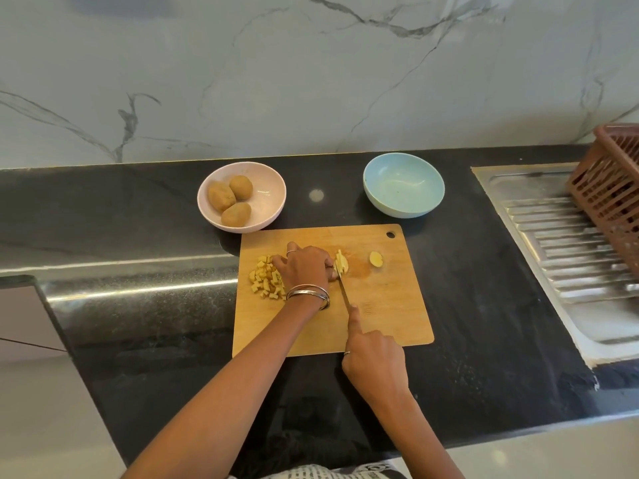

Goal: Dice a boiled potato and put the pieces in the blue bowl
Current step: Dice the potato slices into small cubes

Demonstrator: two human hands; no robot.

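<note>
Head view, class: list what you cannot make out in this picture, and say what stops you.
- Knife handle: hidden inside the right hand.
- Potato being cut: partly covered by the left hand.
- Diced pieces: some lie behind the left hand, so no count is possible.
- Basket: cut off by the right edge; contents unreadable through its slats.
- Sink: cut off by the right edge.

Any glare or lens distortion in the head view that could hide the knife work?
Head view: wide-angle bending curves the counter edge; glare streaks lie on it and a bright spot between the bowls; the cutting board is evenly lit; the knife is thin and slightly soft.
</note>
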